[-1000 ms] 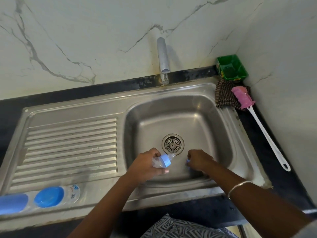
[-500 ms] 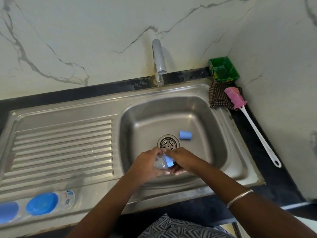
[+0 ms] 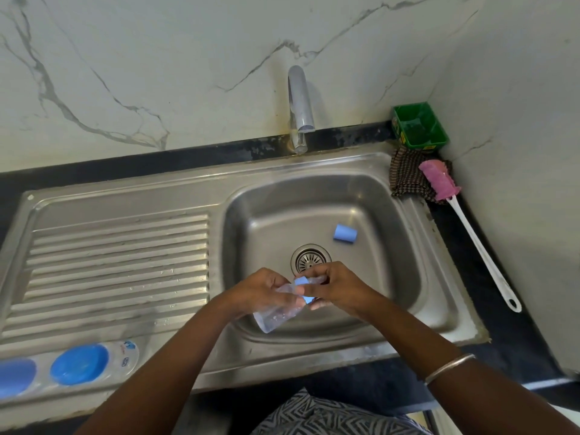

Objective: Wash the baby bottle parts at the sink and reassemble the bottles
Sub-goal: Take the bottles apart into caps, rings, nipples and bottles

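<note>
Over the front of the steel sink basin (image 3: 392,277), my left hand (image 3: 260,291) grips a clear baby bottle (image 3: 274,318) that tilts down to the left. My right hand (image 3: 337,288) pinches the blue collar (image 3: 303,290) at the bottle's neck, with the clear teat partly hidden under its fingers. A loose blue cap (image 3: 345,234) lies on its side on the basin floor, right of the drain (image 3: 310,258). A second bottle with a blue cap (image 3: 80,364) lies on the draining board's front edge.
The tap (image 3: 300,103) stands behind the basin with no water running. A pink-headed bottle brush (image 3: 464,221) lies on the right counter over a checked cloth (image 3: 406,177), beside a green tub (image 3: 419,125). Another blue item (image 3: 14,376) sits at the far left edge.
The blue cap came off and lies in the basin, where it has stayed. My right hand moved from the basin floor to the bottle's collar. The bottle now sticks out farther below my left hand.
</note>
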A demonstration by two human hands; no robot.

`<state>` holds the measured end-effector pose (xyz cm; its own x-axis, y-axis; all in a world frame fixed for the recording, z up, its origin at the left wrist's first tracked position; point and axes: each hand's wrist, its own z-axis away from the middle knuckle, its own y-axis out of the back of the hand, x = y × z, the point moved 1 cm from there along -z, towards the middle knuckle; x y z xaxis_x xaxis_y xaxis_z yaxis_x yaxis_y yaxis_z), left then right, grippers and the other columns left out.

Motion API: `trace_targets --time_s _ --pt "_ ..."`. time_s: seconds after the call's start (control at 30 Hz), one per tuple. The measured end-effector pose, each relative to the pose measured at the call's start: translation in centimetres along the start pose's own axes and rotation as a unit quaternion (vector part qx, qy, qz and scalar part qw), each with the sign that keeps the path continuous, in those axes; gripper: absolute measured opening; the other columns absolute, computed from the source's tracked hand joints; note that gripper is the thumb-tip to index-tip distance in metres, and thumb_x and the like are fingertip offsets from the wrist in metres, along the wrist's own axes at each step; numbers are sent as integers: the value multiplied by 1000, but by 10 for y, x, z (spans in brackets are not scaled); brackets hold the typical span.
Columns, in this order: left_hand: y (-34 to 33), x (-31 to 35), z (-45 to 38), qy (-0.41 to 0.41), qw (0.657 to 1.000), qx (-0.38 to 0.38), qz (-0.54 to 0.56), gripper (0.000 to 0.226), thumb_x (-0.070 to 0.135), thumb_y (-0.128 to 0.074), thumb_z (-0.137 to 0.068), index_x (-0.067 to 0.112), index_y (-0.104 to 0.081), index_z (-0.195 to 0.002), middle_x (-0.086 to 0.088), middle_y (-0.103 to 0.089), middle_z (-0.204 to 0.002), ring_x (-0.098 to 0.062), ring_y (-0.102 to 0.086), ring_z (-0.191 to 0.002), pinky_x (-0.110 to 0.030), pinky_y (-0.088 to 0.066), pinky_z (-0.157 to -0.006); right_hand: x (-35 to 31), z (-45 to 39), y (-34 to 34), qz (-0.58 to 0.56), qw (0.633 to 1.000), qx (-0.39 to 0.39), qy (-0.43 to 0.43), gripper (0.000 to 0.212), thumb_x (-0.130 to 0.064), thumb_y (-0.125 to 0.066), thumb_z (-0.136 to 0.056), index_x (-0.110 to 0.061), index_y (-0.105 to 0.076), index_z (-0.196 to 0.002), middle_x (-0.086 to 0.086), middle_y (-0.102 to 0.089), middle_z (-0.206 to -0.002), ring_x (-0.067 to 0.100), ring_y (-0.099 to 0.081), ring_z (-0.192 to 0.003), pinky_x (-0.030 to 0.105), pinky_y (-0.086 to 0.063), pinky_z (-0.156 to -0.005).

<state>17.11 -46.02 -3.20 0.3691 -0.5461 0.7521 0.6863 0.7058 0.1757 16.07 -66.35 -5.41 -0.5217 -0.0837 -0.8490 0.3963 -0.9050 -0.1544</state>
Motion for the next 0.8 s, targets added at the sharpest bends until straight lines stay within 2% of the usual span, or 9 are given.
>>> trace_targets --time_s 0.17,0.27,0.43,0.47,0.53,0.6,0.67,0.73,0.8 --pt "5 3 -4 101 961 -132 222 47 33 -83 -69 -5 -73 -96 -27 -70 -92 -33 -69 -79 -38 -58 -74 -1 0 12 1 996 -40 84 46 9 -84 -67 -24 -78 -97 1 -72 -99 18 -66 -95 30 -54 -85" --pt "6 -2 -9 157 928 -199 274 60 40 -77 -72 -4 -66 -111 -22 -67 -97 -29 -67 -76 -35 -58 -67 2 0 17 -9 992 -55 113 50 16 -82 -60 -25 -76 -88 -1 -70 -108 21 -65 -104 31 -55 -86" --pt "17 -14 -16 175 911 -161 336 61 49 -79 -71 0 -68 -106 -17 -69 -93 -26 -69 -71 -32 -57 -59 12 5 48 33 994 54 89 46 10 -87 -61 -23 -71 -89 -9 -70 -102 11 -65 -100 24 -52 -84" --pt "18 -15 -21 172 937 -110 282 63 52 -81 -65 3 -68 -102 -13 -70 -87 -25 -68 -71 -30 -55 -61 14 6 53 79 991 77 75 44 5 -89 -62 -21 -71 -92 -12 -70 -100 8 -65 -96 20 -50 -83" --pt "18 -20 -32 166 986 17 2 64 64 -77 -60 14 -65 -98 1 -66 -90 -18 -65 -80 -27 -49 -68 16 6 58 172 979 108 33 42 -5 -91 -64 -21 -70 -95 -12 -70 -102 9 -64 -96 17 -47 -80" --pt "13 -26 -41 144 960 58 -232 58 66 -73 -68 24 -60 -106 7 -62 -104 -16 -61 -92 -29 -50 -76 18 7 57 213 968 129 -10 40 -13 -91 -65 -25 -69 -96 -5 -69 -107 12 -64 -97 22 -52 -78" --pt "7 -34 -46 141 932 38 -331 59 64 -71 -70 30 -58 -116 4 -62 -113 -19 -63 -96 -30 -51 -77 19 7 50 206 968 143 -25 36 -18 -90 -68 -27 -70 -97 0 -69 -105 14 -65 -89 31 -57 -73" --pt "-1 -43 -51 133 888 28 -439 59 61 -68 -73 32 -54 -123 2 -61 -122 -23 -61 -111 -35 -48 -86 19 7 43 176 972 150 -36 29 -20 -87 -73 -30 -72 -96 1 -67 -95 12 -65 -70 26 -54 -56" --pt "-8 -50 -57 117 853 29 -509 56 56 -65 -80 29 -52 -127 -1 -60 -128 -25 -58 -119 -40 -44 -94 19 7 38 190 969 149 -51 21 -23 -83 -77 -33 -71 -91 -1 -67 -91 8 -61 -63 21 -48 -53"
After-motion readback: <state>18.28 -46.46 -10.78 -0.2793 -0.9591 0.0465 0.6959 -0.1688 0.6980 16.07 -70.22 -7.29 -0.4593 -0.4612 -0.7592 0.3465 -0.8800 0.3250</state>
